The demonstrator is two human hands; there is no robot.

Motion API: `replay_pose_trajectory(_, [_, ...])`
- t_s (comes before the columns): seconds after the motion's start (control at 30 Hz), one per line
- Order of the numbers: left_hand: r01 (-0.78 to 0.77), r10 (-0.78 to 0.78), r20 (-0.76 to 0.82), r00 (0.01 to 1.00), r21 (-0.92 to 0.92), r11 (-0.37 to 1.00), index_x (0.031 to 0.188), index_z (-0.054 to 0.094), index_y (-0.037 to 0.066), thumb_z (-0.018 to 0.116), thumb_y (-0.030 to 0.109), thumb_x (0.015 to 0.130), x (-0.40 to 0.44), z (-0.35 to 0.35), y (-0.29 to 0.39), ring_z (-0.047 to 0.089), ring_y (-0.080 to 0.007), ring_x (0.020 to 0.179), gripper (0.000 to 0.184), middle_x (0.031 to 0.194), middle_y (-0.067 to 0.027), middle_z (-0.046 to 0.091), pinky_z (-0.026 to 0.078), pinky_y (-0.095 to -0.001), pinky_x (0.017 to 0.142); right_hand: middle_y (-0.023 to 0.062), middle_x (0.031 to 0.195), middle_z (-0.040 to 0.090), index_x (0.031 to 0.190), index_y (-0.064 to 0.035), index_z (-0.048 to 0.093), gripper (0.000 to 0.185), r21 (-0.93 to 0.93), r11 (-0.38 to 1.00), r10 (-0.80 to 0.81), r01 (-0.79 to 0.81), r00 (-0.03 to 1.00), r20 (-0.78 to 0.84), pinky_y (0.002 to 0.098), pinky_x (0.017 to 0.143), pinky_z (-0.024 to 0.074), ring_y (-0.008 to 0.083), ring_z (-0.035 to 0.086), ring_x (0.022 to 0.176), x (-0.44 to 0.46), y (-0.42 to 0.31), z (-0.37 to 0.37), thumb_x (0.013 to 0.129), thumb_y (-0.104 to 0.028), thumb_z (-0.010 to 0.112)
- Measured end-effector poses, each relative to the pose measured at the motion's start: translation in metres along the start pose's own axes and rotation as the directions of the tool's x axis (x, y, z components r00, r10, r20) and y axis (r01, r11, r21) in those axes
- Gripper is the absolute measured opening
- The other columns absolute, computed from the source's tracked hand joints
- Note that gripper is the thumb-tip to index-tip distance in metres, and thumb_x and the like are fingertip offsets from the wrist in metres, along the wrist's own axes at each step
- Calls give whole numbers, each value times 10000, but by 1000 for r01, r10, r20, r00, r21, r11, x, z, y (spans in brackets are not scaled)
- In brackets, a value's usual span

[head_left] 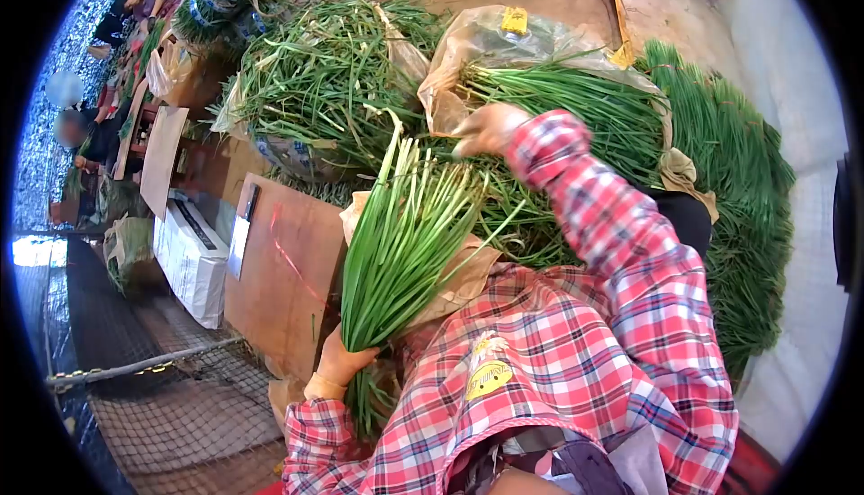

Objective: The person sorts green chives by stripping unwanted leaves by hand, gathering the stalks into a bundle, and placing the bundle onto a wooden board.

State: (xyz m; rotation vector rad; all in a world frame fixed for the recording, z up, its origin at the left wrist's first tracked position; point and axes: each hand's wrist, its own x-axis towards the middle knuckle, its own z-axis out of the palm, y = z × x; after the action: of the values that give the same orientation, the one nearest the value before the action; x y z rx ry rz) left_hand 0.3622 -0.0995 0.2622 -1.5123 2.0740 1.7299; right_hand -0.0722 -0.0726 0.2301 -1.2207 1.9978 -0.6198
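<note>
A large bunch of garlic chives (409, 234) lies over my lap, pale stalk ends away from me and green leaves toward me. My left hand (346, 360) is wrapped round its leafy end. My right hand (490, 128) is beyond the bunch with its fingers drawn together; whether anything small is between them I cannot make out. Beside that hand, more chives (576, 108) lie in an open clear plastic bag (445, 63), their pale ends close to my fingers. A tangled heap of loose leaves (315, 81) is on the far left.
To my left are a brown board (288, 270) bearing a knife (245, 225) and a pink strip, and a white box (191, 256). Stacked chives (733, 198) line the right side by a pale wall. A rope (162, 363) crosses netting at lower left. Other people sit far left.
</note>
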Motion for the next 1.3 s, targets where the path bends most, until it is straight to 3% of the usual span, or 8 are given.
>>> replay_pose_trajectory(0.3, [-157, 179, -67, 982, 258, 953, 1032, 589, 37, 682, 182, 658, -1, 2, 8, 621, -245, 855, 412, 906, -132, 647, 472, -318, 742, 75, 956, 643, 1029, -82, 635, 230, -384, 895, -286, 225, 952, -109, 272, 725, 499, 160, 597, 808, 42, 13, 25, 814, -97, 555])
replay_pose_trajectory(0.33, [-149, 172, -71, 983, 255, 955, 1030, 589, 35, 683, 184, 657, -1, 2, 7, 621, -246, 852, 413, 906, -132, 647, 472, -318, 742, 46, 797, 616, 1029, -95, 636, 213, 353, 935, 81, -19, 983, -162, 257, 587, 460, 128, 526, 630, 33, 31, 14, 838, -140, 554])
replay_pose_trajectory(0.37, [-141, 164, -75, 984, 252, 957, 1029, 589, 33, 684, 186, 655, -1, 2, 7, 621, -247, 850, 415, 906, -132, 646, 472, -319, 742, 18, 638, 589, 1029, -108, 637, 201, 916, 400, 437, 1, 879, -192, 243, 449, 421, 96, 456, 452, 24, 48, 3, 862, -182, 553])
replay_pose_trajectory(0.43, [-141, 160, -71, 985, 214, 967, 1025, 590, 33, 683, 185, 655, 2, 1, 0, 620, -248, 849, 411, 906, -134, 646, 471, -319, 743, 41, 829, 660, 1175, -114, 552, 341, 206, 822, 515, -530, 848, 125, 280, 554, 498, 170, 582, 591, 60, 120, -5, 848, -205, 582])
replay_pose_trajectory(0.53, [-141, 154, -59, 986, 189, 972, 1034, 582, 26, 685, 173, 648, 2, 0, -3, 617, -241, 855, 426, 916, -132, 643, 469, -316, 753, 124, 1195, 546, 1386, -151, 272, 706, -755, 635, 538, -165, 796, 279, 337, 917, 435, 253, 548, 1053, -3, 119, -6, 773, -156, 623])
replay_pose_trajectory(0.77, [-166, 173, -41, 984, 132, 977, 1102, 520, -5, 696, 122, 614, 4, 13, -3, 594, -202, 891, 534, 966, -114, 626, 456, -299, 794, 84, 986, 648, 985, -88, 661, 216, 441, 896, 9, 46, 993, -121, 308, 872, 456, 172, 587, 945, -60, 11, -12, 814, -219, 640])
replay_pose_trajectory(0.97, [-168, 188, -77, 979, 213, 963, 1076, 541, 0, 703, 144, 619, 1, 13, 0, 594, -235, 901, 506, 970, -134, 621, 459, -317, 786, 98, 1167, 559, 1114, -177, 617, 535, -368, 850, -284, 377, 916, 284, 377, 961, 365, 269, 476, 1130, -17, -31, 41, 685, -492, 676])
replay_pose_trajectory(1.3, [-141, 148, -9, 989, 246, 959, 1119, 527, 17, 705, 195, 642, 3, 6, 11, 589, -296, 931, 540, 991, -169, 614, 450, -338, 801, 60, 929, 664, 972, -169, 674, 268, 90, 973, -225, 212, 958, 179, 320, 784, 470, 241, 621, 880, -9, -20, 78, 768, -341, 647])
